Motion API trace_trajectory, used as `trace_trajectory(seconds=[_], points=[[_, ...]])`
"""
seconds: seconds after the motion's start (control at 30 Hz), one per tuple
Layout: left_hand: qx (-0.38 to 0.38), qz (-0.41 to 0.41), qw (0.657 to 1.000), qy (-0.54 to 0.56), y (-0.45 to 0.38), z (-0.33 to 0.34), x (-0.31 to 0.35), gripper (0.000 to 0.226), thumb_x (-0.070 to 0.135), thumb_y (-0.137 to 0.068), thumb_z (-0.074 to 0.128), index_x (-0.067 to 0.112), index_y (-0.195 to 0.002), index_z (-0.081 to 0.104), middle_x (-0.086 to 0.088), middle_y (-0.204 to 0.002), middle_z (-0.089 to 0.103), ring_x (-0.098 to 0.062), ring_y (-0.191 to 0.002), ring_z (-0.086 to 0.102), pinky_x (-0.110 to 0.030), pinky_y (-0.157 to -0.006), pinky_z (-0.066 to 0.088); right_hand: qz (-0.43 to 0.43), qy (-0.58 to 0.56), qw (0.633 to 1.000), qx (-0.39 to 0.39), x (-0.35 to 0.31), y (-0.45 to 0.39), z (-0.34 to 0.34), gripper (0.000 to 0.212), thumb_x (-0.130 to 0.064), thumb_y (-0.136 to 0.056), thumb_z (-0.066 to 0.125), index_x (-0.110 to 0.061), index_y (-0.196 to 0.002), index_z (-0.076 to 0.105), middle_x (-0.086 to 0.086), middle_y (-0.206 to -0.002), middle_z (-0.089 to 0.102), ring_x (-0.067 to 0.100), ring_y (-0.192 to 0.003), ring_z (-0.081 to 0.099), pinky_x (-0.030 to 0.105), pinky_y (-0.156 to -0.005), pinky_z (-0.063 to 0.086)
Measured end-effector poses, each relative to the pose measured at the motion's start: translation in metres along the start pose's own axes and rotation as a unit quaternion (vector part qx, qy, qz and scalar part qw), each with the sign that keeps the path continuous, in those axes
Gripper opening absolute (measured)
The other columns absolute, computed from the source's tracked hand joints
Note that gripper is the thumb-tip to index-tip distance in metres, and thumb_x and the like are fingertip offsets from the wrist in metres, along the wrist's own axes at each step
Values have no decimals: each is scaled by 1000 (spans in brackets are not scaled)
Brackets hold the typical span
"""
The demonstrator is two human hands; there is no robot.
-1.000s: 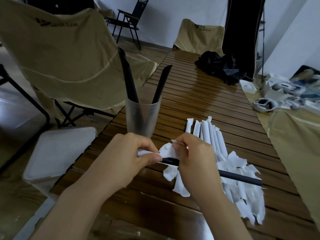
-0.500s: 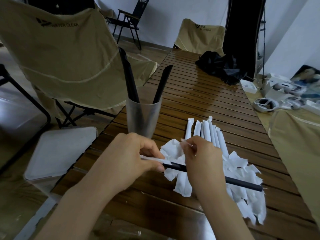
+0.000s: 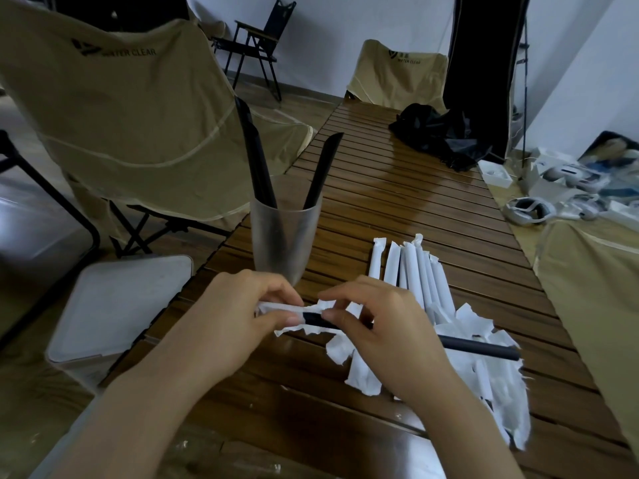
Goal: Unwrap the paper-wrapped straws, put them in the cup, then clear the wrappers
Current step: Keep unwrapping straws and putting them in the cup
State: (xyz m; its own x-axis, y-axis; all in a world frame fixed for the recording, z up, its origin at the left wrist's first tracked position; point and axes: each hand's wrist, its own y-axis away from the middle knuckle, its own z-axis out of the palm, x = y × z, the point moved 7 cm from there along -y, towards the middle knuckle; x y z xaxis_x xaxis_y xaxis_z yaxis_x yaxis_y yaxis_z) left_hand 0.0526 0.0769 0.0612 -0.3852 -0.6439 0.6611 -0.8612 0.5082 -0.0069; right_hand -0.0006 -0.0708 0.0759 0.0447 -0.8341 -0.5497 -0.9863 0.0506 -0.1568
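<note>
Black straw (image 3: 479, 348) lies crosswise above the slatted wooden table (image 3: 397, 209), held at both hands. Left hand (image 3: 238, 316) pinches the torn white wrapper (image 3: 287, 309) at the straw's end; right hand (image 3: 383, 326) grips the straw's shaft. Frosted cup (image 3: 281, 243) just behind holds unwrapped straws (image 3: 320, 171). Wrapped straws (image 3: 411, 271) lie right of the cup, beside loose wrappers (image 3: 501, 385).
</note>
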Motion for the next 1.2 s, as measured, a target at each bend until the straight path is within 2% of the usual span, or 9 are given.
trace_trajectory(seconds=[0.13, 0.3, 0.43, 0.53, 0.73, 0.87, 1.0, 1.1, 1.2], points=[[0, 11, 999, 34, 1, -1, 5, 17, 39, -83, 67, 39, -100, 66, 21, -91, 68, 5, -86, 62, -18, -77, 49, -46, -6, 999, 3, -6, 0, 2, 15, -28, -88, 64, -36, -98, 72, -20, -92, 65, 1, -79, 58, 21, -71, 52], [-6, 14, 999, 44, 1, 0, 10, 24, 39, -80, 69, 37, -103, 64, 19, -90, 70, 4, -88, 63, -21, -82, 50, -51, -16, 999, 11, -6, 0, 3, 16, -20, -89, 62, -31, -90, 74, -18, -86, 66, 4, -79, 59, 22, -72, 52], [22, 9, 999, 44, 1, -4, 6, 22, 50, -78, 64, 37, -95, 68, 19, -86, 69, 5, -84, 62, -14, -71, 46, -52, -24, 997, 46, -7, 1, -4, 14, -21, -89, 63, -30, -86, 73, -17, -83, 66, 2, -75, 58, 15, -67, 47], [31, -1, 998, 56, 1, -6, 2, 19, 50, -79, 63, 35, -90, 69, 18, -80, 70, 11, -80, 61, -8, -65, 41, -61, -18, 996, 55, -9, 2, -5, 12, -20, -88, 64, -29, -83, 70, -18, -81, 63, 2, -73, 57, 13, -63, 45], [16, -3, 996, 85, 0, -5, 3, 17, 46, -78, 66, 33, -87, 71, 13, -76, 71, 8, -74, 64, -11, -65, 43, -77, -7, 996, 43, -12, 3, -2, 16, -13, -89, 61, -27, -80, 60, -17, -80, 56, 3, -74, 53, 16, -60, 45], [-1, -3, 996, 89, 0, -3, 2, 15, 47, -78, 66, 35, -85, 70, 15, -74, 71, 6, -75, 64, -18, -70, 46, -62, 0, 998, 12, -12, 3, 1, 19, -15, -91, 57, -30, -80, 52, -18, -82, 50, 2, -76, 51, 14, -61, 42], [-2, -6, 998, 61, 1, -8, -1, 13, 48, -79, 64, 38, -86, 68, 17, -80, 69, 8, -80, 61, -16, -67, 42, -58, -16, 998, -35, -17, 4, 4, 16, -19, -94, 54, -33, -89, 49, -19, -89, 49, 0, -79, 49, 14, -64, 41], [32, -19, 997, 64, 1, -19, -8, 15, 49, -77, 64, 38, -84, 68, 18, -83, 68, 5, -82, 61, -15, -67, 41, -26, -23, 996, -78, -13, 3, 4, 19, -19, -93, 57, -35, -102, 52, -20, -95, 53, 0, -81, 54, 17, -70, 49], [3, -32, 996, 83, 1, -17, -11, 19, 53, -73, 64, 39, -84, 69, 19, -84, 69, 3, -85, 62, -24, -77, 50, 22, -35, 996, -83, -2, 1, -2, 22, -13, -91, 60, -31, -104, 60, -15, -91, 62, 4, -78, 62, 19, -75, 54]])
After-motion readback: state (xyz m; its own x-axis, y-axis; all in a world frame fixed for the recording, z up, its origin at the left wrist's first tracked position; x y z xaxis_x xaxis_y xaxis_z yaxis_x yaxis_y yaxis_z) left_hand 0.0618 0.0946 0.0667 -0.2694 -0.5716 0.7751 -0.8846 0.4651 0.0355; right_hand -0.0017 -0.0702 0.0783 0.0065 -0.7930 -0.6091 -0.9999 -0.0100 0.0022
